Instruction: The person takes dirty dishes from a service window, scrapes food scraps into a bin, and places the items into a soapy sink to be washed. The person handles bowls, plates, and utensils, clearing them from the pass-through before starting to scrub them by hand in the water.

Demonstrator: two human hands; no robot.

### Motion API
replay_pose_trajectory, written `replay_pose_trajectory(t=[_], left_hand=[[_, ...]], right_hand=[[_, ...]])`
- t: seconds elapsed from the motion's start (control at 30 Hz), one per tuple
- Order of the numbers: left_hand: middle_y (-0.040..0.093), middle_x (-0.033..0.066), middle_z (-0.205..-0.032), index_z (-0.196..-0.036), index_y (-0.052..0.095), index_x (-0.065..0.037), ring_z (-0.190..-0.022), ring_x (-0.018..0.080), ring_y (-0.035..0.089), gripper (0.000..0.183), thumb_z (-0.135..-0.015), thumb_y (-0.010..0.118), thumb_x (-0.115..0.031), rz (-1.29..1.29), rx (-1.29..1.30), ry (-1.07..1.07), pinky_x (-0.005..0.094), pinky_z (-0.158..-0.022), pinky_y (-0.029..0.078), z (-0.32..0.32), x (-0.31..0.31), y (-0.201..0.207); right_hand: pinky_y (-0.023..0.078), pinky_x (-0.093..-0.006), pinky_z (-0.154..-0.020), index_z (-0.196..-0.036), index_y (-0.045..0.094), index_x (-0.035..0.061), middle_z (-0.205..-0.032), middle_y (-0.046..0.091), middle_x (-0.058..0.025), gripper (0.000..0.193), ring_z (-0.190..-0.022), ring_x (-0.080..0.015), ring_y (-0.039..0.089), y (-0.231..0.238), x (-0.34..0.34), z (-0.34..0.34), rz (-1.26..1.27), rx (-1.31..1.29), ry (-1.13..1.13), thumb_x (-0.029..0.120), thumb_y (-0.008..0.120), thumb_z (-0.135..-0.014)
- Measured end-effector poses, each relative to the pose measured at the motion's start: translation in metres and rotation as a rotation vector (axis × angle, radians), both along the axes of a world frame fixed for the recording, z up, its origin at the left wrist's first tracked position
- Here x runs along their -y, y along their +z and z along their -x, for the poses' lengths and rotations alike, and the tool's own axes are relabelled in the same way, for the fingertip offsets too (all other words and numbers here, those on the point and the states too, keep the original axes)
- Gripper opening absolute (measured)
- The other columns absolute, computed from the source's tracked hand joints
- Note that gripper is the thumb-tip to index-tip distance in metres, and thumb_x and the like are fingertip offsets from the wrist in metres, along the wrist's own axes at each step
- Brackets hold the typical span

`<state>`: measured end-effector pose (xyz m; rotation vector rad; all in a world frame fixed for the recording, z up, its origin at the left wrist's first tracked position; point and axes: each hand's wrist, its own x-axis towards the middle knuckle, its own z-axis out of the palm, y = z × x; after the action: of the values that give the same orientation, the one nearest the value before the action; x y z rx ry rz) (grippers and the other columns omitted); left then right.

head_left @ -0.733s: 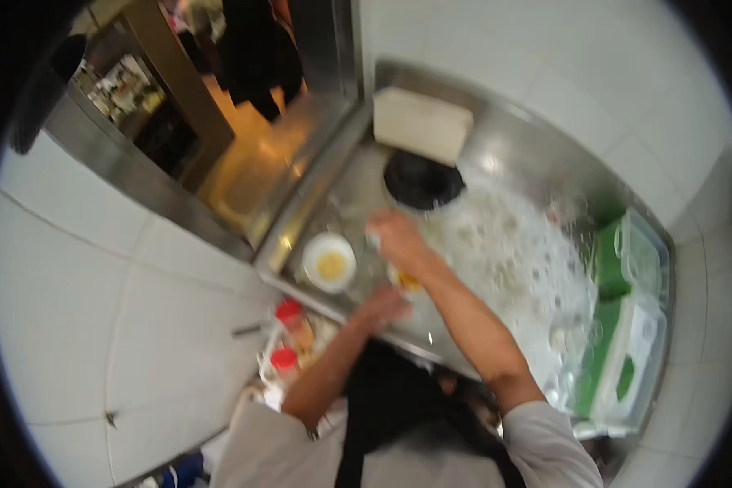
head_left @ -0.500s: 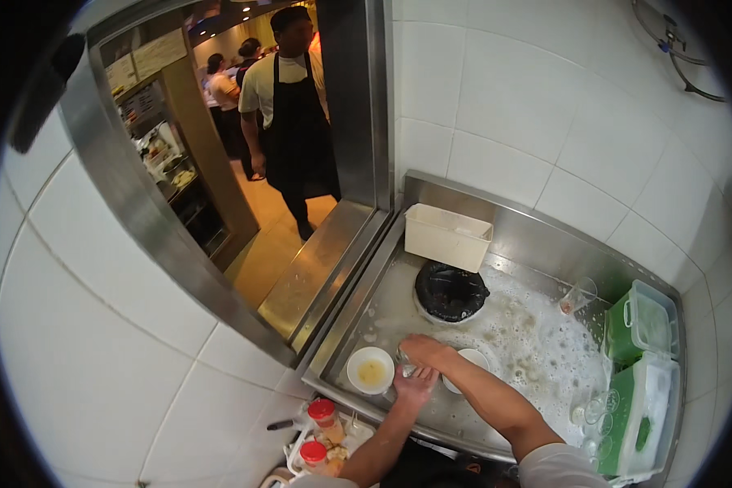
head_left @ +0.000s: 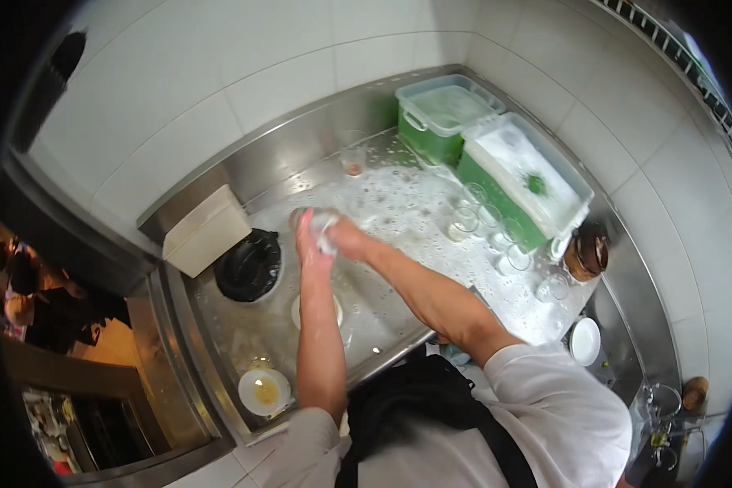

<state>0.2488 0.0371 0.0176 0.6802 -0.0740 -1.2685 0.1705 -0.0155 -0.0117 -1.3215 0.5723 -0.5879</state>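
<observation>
With my left hand (head_left: 310, 237) and right hand (head_left: 349, 238), I'm holding a foamy clear object (head_left: 324, 220) above the sudsy steel bench (head_left: 236, 332). My left fingers are curling around it; whether my right ones are pinching, I cannot tell. A white bowl (head_left: 338, 311) is showing behind my left forearm.

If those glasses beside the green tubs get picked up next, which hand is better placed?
Probably the right hand: it's nearer the glasses, while the left hand is farther left. Both look busy at a blurred object, though.
</observation>
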Motion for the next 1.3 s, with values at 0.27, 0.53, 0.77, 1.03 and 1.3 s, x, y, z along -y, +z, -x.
replay_pose_trajectory(t=[0.27, 0.53, 0.77, 1.03, 1.3], left_hand=[[0.061, 0.0133, -0.101, -0.119, 0.054, -0.004, -0.1, 0.0297, 0.058, 0.05, -0.075, 0.067, -0.024, -0.299, 0.318, -0.441, 0.0466, -0.083, 0.05, 0.079, 0.068, -0.051], [0.057, 0.0114, -0.12, -0.132, 0.046, -0.005, -0.105, 0.019, 0.058, 0.054, -0.082, 0.063, -0.013, 0.006, 0.99, -0.592, 0.0339, -0.086, 0.048, 0.071, 0.068, -0.126], [0.059, 0.0091, -0.115, -0.129, 0.048, -0.002, -0.099, 0.0191, 0.059, 0.043, -0.09, 0.058, -0.019, -0.095, 0.804, -0.486, 0.0316, -0.083, 0.05, 0.185, 0.065, -0.109], [0.065, 0.0223, -0.097, -0.108, 0.064, -0.006, -0.095, 0.0405, 0.061, 0.035, -0.075, 0.054, -0.005, 0.032, 1.524, -0.996, 0.0427, -0.083, 0.049, 0.342, 0.042, -0.091], [0.066, 0.0171, -0.081, -0.088, 0.064, 0.0, -0.072, 0.0327, 0.064, 0.017, -0.077, 0.063, -0.013, 0.27, 1.449, -0.65, 0.0397, -0.063, 0.05, 0.302, 0.04, -0.102]], right_hand=[[0.051, -0.0381, -0.076, -0.113, 0.057, 0.0006, -0.105, 0.063, -0.0168, 0.036, -0.089, -0.0288, 0.064, -0.032, 0.027, 0.155, 0.411, -0.169, -0.825, 0.017, 0.062, -0.081], [0.042, -0.0395, -0.092, -0.116, 0.056, 0.0093, -0.123, 0.055, -0.0191, 0.043, -0.115, -0.0317, 0.052, 0.042, 0.063, 0.184, 0.634, -0.478, -0.013, 0.031, 0.068, -0.081], [0.036, -0.0376, -0.101, -0.124, 0.05, 0.0011, -0.116, 0.053, -0.0222, 0.059, -0.115, -0.0302, 0.048, 0.059, 0.04, 0.276, 0.214, -0.198, -0.794, 0.048, 0.057, -0.089], [0.044, -0.0469, -0.092, -0.125, 0.046, 0.0018, -0.118, 0.056, -0.0265, 0.063, -0.11, -0.0399, 0.055, 0.016, 0.227, 0.556, 0.719, -1.624, -0.727, 0.046, 0.06, -0.083], [0.045, -0.0376, -0.087, -0.098, 0.061, 0.0043, -0.103, 0.06, -0.0135, 0.021, -0.098, -0.0323, 0.057, 0.114, 0.213, 0.196, 1.083, -0.307, -0.455, 0.009, 0.066, -0.078]])
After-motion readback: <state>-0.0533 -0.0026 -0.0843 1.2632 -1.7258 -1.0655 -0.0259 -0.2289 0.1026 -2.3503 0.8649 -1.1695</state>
